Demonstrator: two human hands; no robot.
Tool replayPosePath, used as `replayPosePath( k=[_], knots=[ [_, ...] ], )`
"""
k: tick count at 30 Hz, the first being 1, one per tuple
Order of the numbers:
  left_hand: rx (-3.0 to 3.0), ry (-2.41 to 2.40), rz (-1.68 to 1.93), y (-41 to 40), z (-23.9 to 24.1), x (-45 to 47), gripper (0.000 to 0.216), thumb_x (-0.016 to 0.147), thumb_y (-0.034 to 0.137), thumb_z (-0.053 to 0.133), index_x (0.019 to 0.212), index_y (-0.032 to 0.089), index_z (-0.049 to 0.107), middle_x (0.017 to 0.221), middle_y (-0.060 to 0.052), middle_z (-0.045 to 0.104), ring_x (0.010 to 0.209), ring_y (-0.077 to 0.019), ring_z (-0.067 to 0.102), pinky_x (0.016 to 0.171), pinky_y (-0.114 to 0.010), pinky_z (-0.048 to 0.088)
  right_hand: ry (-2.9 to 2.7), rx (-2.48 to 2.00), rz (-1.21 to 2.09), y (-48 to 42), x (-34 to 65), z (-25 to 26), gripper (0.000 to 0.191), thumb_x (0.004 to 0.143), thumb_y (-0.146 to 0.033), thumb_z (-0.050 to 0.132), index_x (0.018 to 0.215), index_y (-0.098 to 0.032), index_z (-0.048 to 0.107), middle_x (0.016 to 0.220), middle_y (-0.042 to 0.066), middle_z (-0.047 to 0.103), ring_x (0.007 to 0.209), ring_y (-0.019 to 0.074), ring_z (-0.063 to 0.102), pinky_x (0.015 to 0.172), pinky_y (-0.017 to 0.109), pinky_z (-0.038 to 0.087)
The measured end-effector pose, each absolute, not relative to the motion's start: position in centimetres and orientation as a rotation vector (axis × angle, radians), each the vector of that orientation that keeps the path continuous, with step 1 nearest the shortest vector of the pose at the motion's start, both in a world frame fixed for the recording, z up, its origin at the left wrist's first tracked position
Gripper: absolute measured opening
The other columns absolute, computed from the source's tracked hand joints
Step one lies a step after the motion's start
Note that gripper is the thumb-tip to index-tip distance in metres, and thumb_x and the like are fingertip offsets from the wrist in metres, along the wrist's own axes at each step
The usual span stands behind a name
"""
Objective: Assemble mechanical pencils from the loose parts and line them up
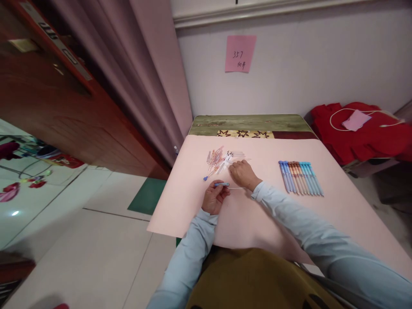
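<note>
My left hand (213, 198) is closed around a light-blue pen part (222, 184), held just above the pink sheet. A thin white stick (236, 188) extends to the right from beside its fingertips; whether it joins the pen part I cannot tell. My right hand (243, 174) reaches over the right side of a loose heap of pen parts, its fingers bent and pressed together. What they grip is hidden. Orange-brown and clear pen parts (215, 159) form the heap's left side, with white and black-tipped pieces (229, 158) beside them. A small blue piece (205, 178) lies at the heap's lower left.
Several pens (301, 178) in blue, brown and light blue lie in a neat row at the right. The pink sheet (193, 206) covers most of the table (206, 124). Red cloth (363, 137) with a white cable sits beyond the right edge; a wooden door (96, 128) stands left.
</note>
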State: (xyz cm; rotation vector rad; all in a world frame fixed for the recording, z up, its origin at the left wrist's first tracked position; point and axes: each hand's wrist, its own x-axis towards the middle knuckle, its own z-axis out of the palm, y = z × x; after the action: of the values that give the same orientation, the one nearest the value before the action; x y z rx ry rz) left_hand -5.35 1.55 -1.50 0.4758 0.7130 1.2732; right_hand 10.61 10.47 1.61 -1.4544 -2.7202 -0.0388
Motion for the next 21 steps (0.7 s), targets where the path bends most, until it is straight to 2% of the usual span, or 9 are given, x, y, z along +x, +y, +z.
replayPosePath(
  k=[4,7,9,12,15,21],
  knots=[
    [0.430,0.716,1.289,1.5,-1.4,-5.3,0.033,0.074,0.030,0.081,0.093,0.017,0.058,0.086,-0.006,0.074,0.067,-0.0122,0.068,0.064,-0.024,0.057,-2.681,-1.440,-0.050,10.3,10.9,2.1,0.027,0.096,-0.014,0.038,0.104,-0.009,0.063,0.102,0.019,0.066,0.096,0.0267,0.055,0.084,0.037,0.030],
    [0.391,0.712,1.292,1.5,-1.3,-5.3,0.034,0.075,0.028,0.080,0.094,0.016,0.056,0.089,-0.009,0.075,0.067,-0.0134,0.070,0.064,-0.024,0.058,-2.540,-1.496,0.046,9.4,11.2,2.9,0.023,0.095,-0.015,0.040,0.105,-0.011,0.061,0.096,0.015,0.067,0.089,0.0247,0.057,0.079,0.034,0.033],
    [0.369,0.717,1.298,1.6,-1.2,-5.3,0.033,0.075,0.025,0.080,0.095,0.016,0.055,0.091,-0.010,0.076,0.068,-0.0139,0.071,0.064,-0.024,0.058,-2.329,-1.543,0.218,8.3,11.5,3.3,0.020,0.096,-0.019,0.041,0.104,-0.014,0.059,0.088,0.011,0.068,0.080,0.0218,0.059,0.072,0.032,0.035],
    [0.353,0.724,1.305,1.6,-1.0,-5.3,0.030,0.076,0.021,0.078,0.095,0.016,0.055,0.094,-0.011,0.076,0.070,-0.0138,0.071,0.066,-0.025,0.058,-2.001,-1.421,0.658,5.8,11.8,3.6,0.017,0.096,-0.030,0.045,0.096,-0.020,0.059,0.077,0.002,0.066,0.069,0.0168,0.059,0.064,0.027,0.038],
    [0.352,0.722,1.321,1.7,-0.7,-5.2,0.029,0.075,0.021,0.078,0.093,0.015,0.056,0.095,-0.011,0.076,0.069,-0.0129,0.070,0.066,-0.024,0.058,-1.775,-1.249,1.029,3.7,11.9,3.4,0.017,0.093,-0.036,0.052,0.089,-0.021,0.060,0.073,0.000,0.065,0.067,0.0147,0.059,0.062,0.025,0.043],
    [0.374,0.711,1.321,1.7,-0.7,-5.0,0.030,0.072,0.022,0.080,0.091,0.016,0.057,0.088,-0.008,0.076,0.064,-0.0118,0.067,0.060,-0.022,0.055,-1.563,-1.196,1.146,2.8,11.4,3.1,0.020,0.087,-0.039,0.061,0.089,-0.020,0.065,0.079,0.002,0.068,0.070,0.0148,0.062,0.066,0.026,0.048]
  ],
)
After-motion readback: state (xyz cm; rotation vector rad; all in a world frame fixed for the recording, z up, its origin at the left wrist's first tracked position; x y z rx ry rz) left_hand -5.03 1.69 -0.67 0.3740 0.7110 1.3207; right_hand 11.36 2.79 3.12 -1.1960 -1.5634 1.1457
